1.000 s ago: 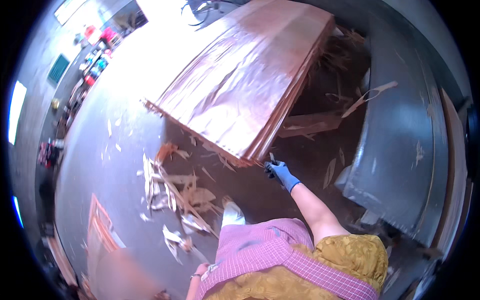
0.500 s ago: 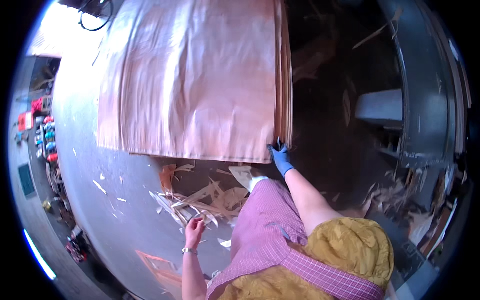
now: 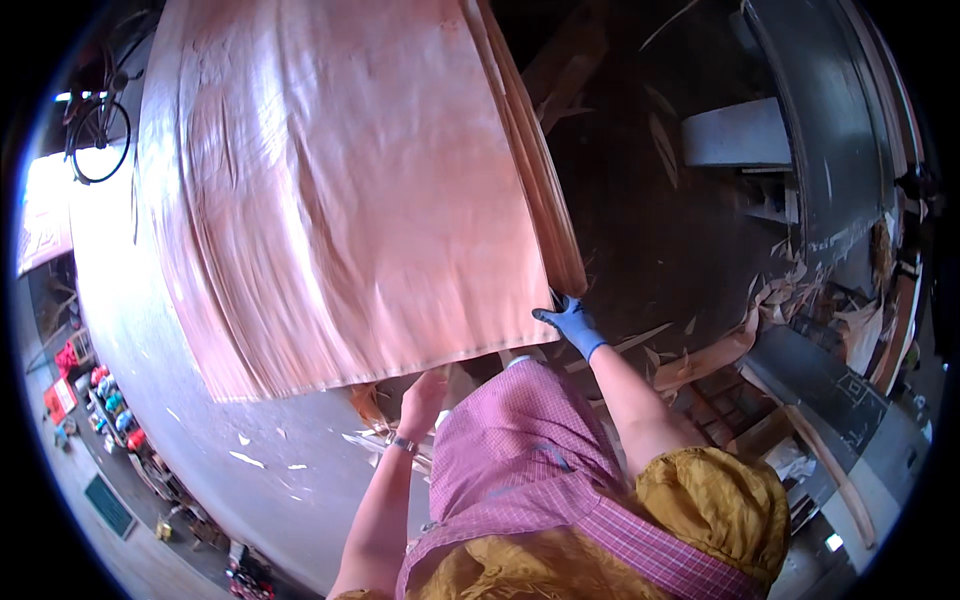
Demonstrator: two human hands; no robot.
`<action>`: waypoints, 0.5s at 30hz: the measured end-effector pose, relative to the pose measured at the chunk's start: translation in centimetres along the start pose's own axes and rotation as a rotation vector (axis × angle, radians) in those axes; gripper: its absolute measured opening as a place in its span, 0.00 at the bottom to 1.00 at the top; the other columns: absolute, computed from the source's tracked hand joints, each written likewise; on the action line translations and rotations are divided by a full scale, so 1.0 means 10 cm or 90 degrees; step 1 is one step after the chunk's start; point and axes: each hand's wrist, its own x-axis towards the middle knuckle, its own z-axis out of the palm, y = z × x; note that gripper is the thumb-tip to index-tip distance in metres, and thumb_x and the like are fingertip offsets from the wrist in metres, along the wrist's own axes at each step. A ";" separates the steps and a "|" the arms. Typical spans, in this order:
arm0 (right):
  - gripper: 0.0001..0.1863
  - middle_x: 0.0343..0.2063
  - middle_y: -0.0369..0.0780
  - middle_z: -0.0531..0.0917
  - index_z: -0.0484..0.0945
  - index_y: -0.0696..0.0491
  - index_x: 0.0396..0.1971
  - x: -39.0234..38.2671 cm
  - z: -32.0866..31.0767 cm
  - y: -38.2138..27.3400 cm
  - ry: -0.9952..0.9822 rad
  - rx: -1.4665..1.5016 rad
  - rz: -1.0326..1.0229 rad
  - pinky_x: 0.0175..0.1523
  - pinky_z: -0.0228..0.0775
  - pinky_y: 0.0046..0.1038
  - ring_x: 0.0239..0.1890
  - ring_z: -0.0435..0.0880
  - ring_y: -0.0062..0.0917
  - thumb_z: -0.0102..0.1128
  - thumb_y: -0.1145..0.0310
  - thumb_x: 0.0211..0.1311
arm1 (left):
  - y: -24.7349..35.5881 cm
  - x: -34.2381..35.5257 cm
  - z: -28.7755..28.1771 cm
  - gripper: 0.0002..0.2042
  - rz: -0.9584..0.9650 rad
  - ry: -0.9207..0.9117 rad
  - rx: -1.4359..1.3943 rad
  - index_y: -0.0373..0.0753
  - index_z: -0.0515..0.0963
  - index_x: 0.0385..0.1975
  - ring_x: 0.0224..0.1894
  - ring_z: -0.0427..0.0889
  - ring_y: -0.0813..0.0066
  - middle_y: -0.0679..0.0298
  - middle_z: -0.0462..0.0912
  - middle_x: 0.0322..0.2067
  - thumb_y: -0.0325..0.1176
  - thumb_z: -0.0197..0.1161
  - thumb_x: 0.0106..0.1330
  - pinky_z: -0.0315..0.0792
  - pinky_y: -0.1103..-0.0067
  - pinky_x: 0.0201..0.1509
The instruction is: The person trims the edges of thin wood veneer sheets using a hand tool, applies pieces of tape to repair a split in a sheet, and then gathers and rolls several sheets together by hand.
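A tall stack of thin, reddish-tan wood veneer sheets [image 3: 400, 200] fills the upper middle, its surface wavy. My right hand [image 3: 572, 324], in a blue glove, grips the near right corner of the top veneer sheet, with the thumb over the edge. The corner stands a little apart from the layers beneath. My left hand [image 3: 424, 396], bare with a metal band at the wrist, is at the near edge of the stack. Its fingertips are hidden at that edge, so I cannot see whether it holds the sheet.
Veneer scraps [image 3: 368, 408] lie on the floor near my left hand, and more strips [image 3: 710, 362] are scattered at right. A dark machine-like frame [image 3: 835, 130] stands far right. A bicycle [image 3: 100, 135] is at upper left, and bottles [image 3: 115, 405] line the left side.
My left hand has risen from beside the scraps to the stack's near edge. My view has turned, so the stack appears tilted. The right hand remains at the corner.
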 end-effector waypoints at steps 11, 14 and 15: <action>0.15 0.32 0.45 0.84 0.80 0.51 0.41 -1.12 0.75 -0.94 0.283 0.037 -0.232 0.37 0.75 0.37 0.33 0.84 0.41 0.62 0.56 0.59 | 1.47 1.46 0.22 0.35 0.129 -0.117 -0.011 0.26 0.68 0.53 0.48 0.79 0.58 0.49 0.82 0.40 0.57 0.60 0.62 0.72 0.73 0.54; 0.15 0.31 0.48 0.83 0.80 0.56 0.38 -1.44 1.10 -1.36 0.309 0.038 -0.286 0.36 0.75 0.34 0.32 0.83 0.41 0.65 0.60 0.58 | 1.96 1.46 -0.07 0.41 0.002 -0.124 0.028 0.24 0.71 0.40 0.40 0.82 0.65 0.52 0.82 0.33 0.66 0.66 0.51 0.75 0.73 0.42; 0.14 0.30 0.46 0.83 0.80 0.55 0.37 -1.54 1.22 -1.51 0.306 0.018 -0.296 0.35 0.75 0.34 0.31 0.83 0.41 0.65 0.60 0.58 | 1.98 1.43 -0.18 0.39 0.013 -0.080 0.123 0.25 0.72 0.37 0.37 0.83 0.65 0.52 0.82 0.29 0.65 0.66 0.51 0.76 0.73 0.38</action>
